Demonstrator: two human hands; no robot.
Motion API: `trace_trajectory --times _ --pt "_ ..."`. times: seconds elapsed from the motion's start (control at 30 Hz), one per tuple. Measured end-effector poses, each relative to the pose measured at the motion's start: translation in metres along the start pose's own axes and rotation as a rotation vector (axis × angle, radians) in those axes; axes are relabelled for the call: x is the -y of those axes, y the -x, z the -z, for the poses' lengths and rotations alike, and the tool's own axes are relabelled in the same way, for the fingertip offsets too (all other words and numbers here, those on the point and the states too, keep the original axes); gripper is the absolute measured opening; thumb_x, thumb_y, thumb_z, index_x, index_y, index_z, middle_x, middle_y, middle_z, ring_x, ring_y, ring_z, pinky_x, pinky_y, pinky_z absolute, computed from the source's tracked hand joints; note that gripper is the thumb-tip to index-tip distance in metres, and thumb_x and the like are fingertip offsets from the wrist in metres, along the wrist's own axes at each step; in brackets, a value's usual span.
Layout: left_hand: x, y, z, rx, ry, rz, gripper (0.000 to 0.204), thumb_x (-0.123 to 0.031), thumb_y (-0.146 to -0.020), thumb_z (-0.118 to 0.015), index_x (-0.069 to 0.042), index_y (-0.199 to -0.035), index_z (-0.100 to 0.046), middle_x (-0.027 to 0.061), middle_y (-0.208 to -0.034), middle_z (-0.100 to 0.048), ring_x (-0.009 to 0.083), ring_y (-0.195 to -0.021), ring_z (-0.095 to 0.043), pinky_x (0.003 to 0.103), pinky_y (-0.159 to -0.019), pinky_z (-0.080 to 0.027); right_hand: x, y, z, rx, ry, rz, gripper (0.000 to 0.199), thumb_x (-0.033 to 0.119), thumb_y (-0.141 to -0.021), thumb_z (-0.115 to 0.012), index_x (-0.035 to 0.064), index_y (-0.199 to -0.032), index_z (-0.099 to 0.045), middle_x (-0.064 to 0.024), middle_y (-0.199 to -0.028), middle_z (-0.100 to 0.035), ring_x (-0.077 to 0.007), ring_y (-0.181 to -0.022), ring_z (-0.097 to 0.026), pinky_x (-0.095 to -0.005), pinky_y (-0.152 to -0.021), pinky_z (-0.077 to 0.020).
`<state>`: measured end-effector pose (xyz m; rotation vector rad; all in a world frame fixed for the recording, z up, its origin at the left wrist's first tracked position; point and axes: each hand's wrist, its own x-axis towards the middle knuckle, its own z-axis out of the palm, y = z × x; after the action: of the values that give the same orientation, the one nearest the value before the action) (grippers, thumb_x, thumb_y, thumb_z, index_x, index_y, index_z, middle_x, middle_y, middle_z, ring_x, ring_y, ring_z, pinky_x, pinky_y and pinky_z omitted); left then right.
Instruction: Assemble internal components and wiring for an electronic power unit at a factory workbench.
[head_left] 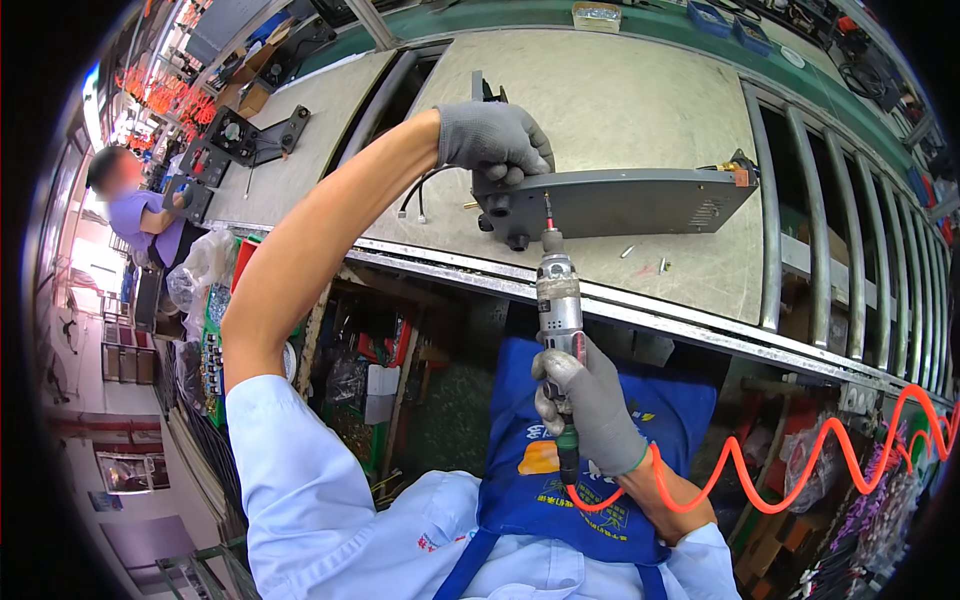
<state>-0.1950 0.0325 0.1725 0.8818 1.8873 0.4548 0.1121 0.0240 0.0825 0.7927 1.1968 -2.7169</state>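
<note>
My right hand (590, 405), in a grey glove, is wrapped round an air screwdriver (560, 290) that points away from me. Its bit ends at the near side of a dark grey metal housing (630, 205); whether it touches a screw is too small to tell. The housing stands on the worktable, with black round feet at its left end and vent slots at its right. My left hand (495, 140), gloved too, is closed at the top left edge of the housing, its fingertips partly hidden. A black cable (422, 190) with loose ends hangs beside it.
Small metal pieces (664, 266) lie on the worktable (600, 90) before the housing. Metal rollers (810, 200) run along the right. An orange coiled air hose (780, 500) stretches rightward from the screwdriver. Far left, another person (140, 215) is beside dark frames (235, 135). Bins stand below.
</note>
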Motion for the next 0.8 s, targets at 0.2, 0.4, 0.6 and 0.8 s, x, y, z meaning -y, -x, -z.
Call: trace_trajectory --times 0.2,0.4,0.6,0.8 --pt "0.004 -0.003 0.003 0.001 -0.015 0.043 0.015 -0.01 -0.095 -0.061 0.003 -0.093 -0.069 0.0007 -0.061 -0.06 0.0024 -0.045 -0.046 0.018 -0.042 -0.035 -0.006 -0.002 -0.004 0.028 -0.061 0.026 0.027 0.03 -0.097 -0.062 0.006 -0.105 -0.051 -0.0048 -0.082 -0.054 -0.0091 -0.055 -0.055 -0.024 -0.041 -0.0421" --pt "0.003 -0.003 0.004 -0.008 -0.042 0.041 0.016 -0.012 -0.095 -0.062 0.002 -0.09 -0.069 -0.0006 -0.061 -0.058 0.0022 -0.045 -0.045 0.019 -0.041 -0.034 -0.005 -0.002 -0.012 0.034 -0.024 -0.002 0.042 0.039 -0.101 -0.056 0.0055 -0.125 -0.047 -0.0055 -0.095 -0.055 -0.0094 -0.058 -0.053 -0.0229 -0.043 -0.0415" --pt "-0.001 -0.005 0.002 0.03 -0.064 0.03 0.018 -0.013 -0.096 -0.06 0.0 -0.085 -0.066 -0.0006 -0.061 -0.058 0.002 -0.044 -0.045 0.019 -0.041 -0.035 -0.006 -0.001 -0.013 0.016 -0.029 0.005 0.037 0.036 -0.101 -0.057 0.0059 -0.121 -0.048 -0.0052 -0.094 -0.054 -0.0096 -0.059 -0.053 -0.0232 -0.044 -0.0419" --pt "0.01 -0.01 0.006 -0.054 -0.199 -0.004 0.024 -0.018 -0.097 -0.062 0.005 -0.099 -0.069 0.0008 -0.063 -0.06 0.0063 -0.048 -0.052 0.022 -0.044 -0.041 -0.003 0.003 0.004 0.048 0.124 0.004 0.038 0.032 -0.095 -0.064 0.0022 -0.114 -0.052 -0.0046 -0.081 -0.057 -0.0075 -0.053 -0.052 -0.025 -0.044 -0.0426"
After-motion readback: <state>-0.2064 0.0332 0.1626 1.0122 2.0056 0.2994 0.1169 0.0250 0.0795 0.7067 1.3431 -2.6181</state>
